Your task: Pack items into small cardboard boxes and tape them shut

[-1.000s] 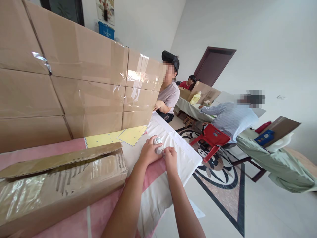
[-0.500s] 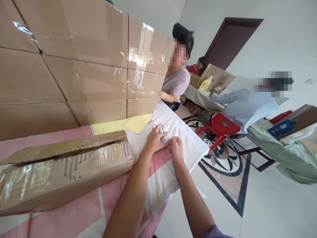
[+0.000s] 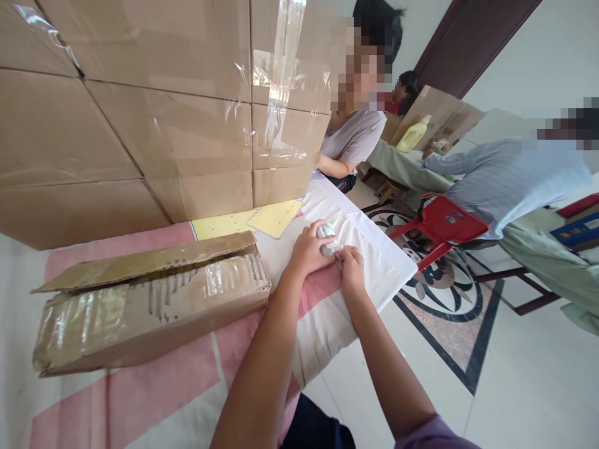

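Note:
Over the cloth-covered table [image 3: 322, 324], my left hand [image 3: 306, 251] curls round a small whitish, roll-like object [image 3: 326, 232]. Its exact kind is too small to make out. My right hand [image 3: 353, 269] is close beside it, thumb and fingers pinched at the object's near right edge. What the right fingertips grip is partly hidden by the fingers. To the left of my forearms lies a long cardboard box [image 3: 154, 305] with its top flap partly raised.
Taped cardboard boxes [image 3: 196, 131] are stacked at the back left, with yellow sheets [image 3: 276, 218] at their foot. A person [image 3: 350, 143] is beyond the table. Another person [image 3: 505, 181] sits on a red chair [image 3: 444, 218] at the right, by a table with a yellow bottle [image 3: 414, 134].
My view has shifted, so the boxes, table and people appear farther right and mostly higher. Both hands stay together at the whitish object, with little change in their grip.

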